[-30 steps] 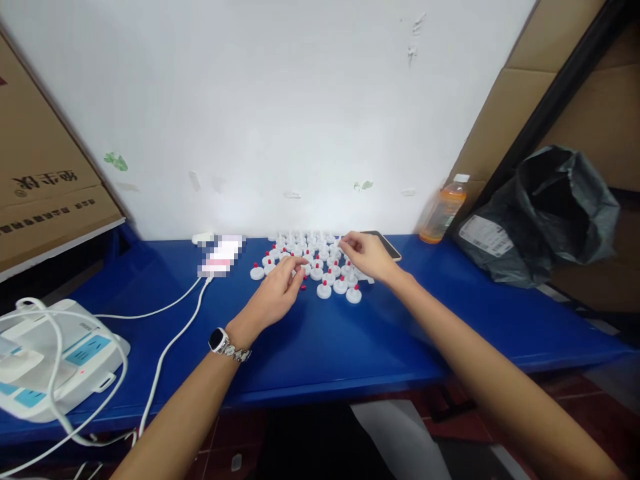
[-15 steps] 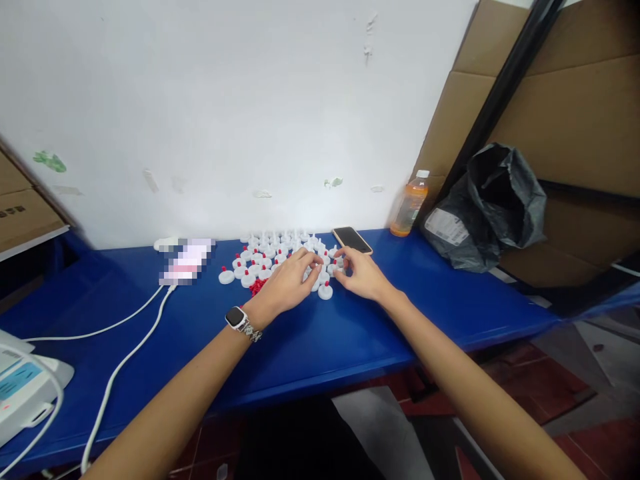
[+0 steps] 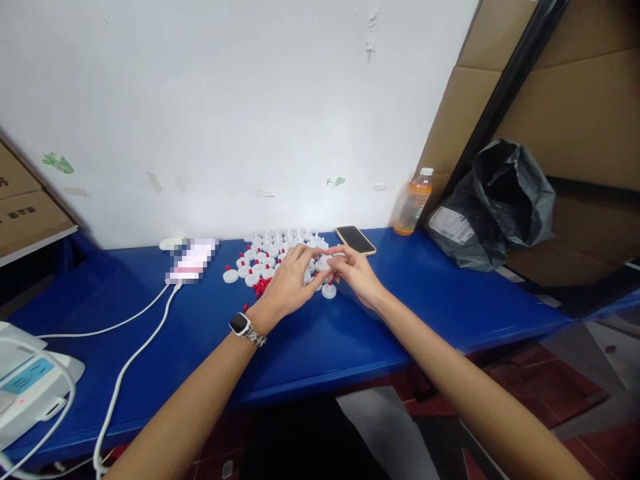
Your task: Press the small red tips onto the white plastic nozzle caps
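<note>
My left hand (image 3: 290, 283), with a watch on its wrist, and my right hand (image 3: 357, 275) meet over a cluster of white round caps. Between their curled fingertips sits one white spouted cap (image 3: 324, 264), partly hidden by the fingers. Several white caps with red tips (image 3: 252, 279) stand upright to the left of my left hand. Farther back, white caps with bare spouts (image 3: 277, 237) are grouped along the wall. A small heap of loose red tips (image 3: 261, 287) lies beside my left hand. One red-tipped cap (image 3: 329, 291) stands just below the fingers.
A phone (image 3: 356, 240) lies behind my right hand. To its right stand an orange drink bottle (image 3: 414, 203) and a black plastic bag (image 3: 480, 220). A blurred-out lit device (image 3: 193, 261) with white cables lies left, and a white machine (image 3: 35, 383) sits at the table's (image 3: 320, 360) left edge.
My hands have come closer together, and a white cap now shows between their fingertips. The right hand has closed inward. The whole view has shifted slightly.
</note>
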Motion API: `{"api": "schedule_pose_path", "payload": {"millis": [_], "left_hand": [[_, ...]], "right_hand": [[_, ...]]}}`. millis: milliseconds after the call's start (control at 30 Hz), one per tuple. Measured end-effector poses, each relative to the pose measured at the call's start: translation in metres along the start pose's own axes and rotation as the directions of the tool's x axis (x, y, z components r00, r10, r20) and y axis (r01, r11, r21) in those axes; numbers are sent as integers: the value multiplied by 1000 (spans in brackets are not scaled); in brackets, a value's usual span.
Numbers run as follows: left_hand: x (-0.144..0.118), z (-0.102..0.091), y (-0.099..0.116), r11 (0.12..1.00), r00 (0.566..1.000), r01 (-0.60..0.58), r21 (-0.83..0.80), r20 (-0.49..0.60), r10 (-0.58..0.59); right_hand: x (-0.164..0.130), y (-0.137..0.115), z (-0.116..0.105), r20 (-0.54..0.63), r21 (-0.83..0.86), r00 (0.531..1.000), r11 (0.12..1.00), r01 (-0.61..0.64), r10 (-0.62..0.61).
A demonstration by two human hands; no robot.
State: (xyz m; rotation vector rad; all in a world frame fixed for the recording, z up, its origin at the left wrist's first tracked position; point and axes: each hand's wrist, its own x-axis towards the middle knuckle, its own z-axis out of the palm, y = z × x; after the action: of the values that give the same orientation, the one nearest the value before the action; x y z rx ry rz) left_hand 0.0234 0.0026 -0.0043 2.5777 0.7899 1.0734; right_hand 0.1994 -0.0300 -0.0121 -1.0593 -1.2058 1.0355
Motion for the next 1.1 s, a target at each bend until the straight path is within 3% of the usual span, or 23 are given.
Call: {"api": "schedule_pose_path", "payload": {"millis": [100, 167, 267, 333, 400, 467, 567, 633, 767, 867, 933, 1000, 1100], "left_hand": [[-4, -8, -7, 997, 1000, -1, -77, -25, -1], [-9, -17, -13, 995, 998, 8, -104, -58, -14], [-20, -33, -24, 993, 996, 56, -107, -65, -63], [-27, -43, -31, 990, 992, 100, -104, -65, -107], [-34, -49, -36, 985, 987, 141, -99, -68, -148], [-39, -54, -40, 980, 982, 177, -96, -51, -182], [-44, -59, -41, 969, 974, 227, -96, -2, -229], [-47, -61, -40, 964, 968, 253, -85, 30, -251], [-49, -63, -39, 962, 960, 270, -37, 89, -265], [-50, -62, -41, 965, 961, 261, -9, 90, -260], [-50, -61, -43, 967, 963, 257, 0, 88, -256], [-51, -59, -44, 970, 966, 244, 10, 86, -244], [-52, -55, -42, 976, 972, 215, 23, 91, -216]], "right_hand": [[2, -6, 21, 60, 184, 996, 980, -74, 64], [5, -9, 33, 95, 200, 992, 975, -99, 81], [13, -13, 47, 140, 38, 989, 998, -49, 43], [19, -17, 53, 125, -193, 989, 975, 106, -83], [23, -19, 57, 138, -470, 956, 832, 294, -260], [24, -21, 60, 258, -688, 906, 595, 417, -336], [22, -18, 65, 505, -788, 840, 291, 542, -196], [20, -14, 68, 590, -779, 801, 190, 597, -98], [18, -5, 70, 622, -772, 781, 125, 624, -54], [19, -2, 68, 625, -768, 777, 124, 628, -67], [20, -3, 65, 598, -769, 792, 188, 611, -126], [22, -3, 63, 511, -748, 831, 363, 555, -219], [23, -5, 63, 319, -515, 911, 759, 399, -262]]}}
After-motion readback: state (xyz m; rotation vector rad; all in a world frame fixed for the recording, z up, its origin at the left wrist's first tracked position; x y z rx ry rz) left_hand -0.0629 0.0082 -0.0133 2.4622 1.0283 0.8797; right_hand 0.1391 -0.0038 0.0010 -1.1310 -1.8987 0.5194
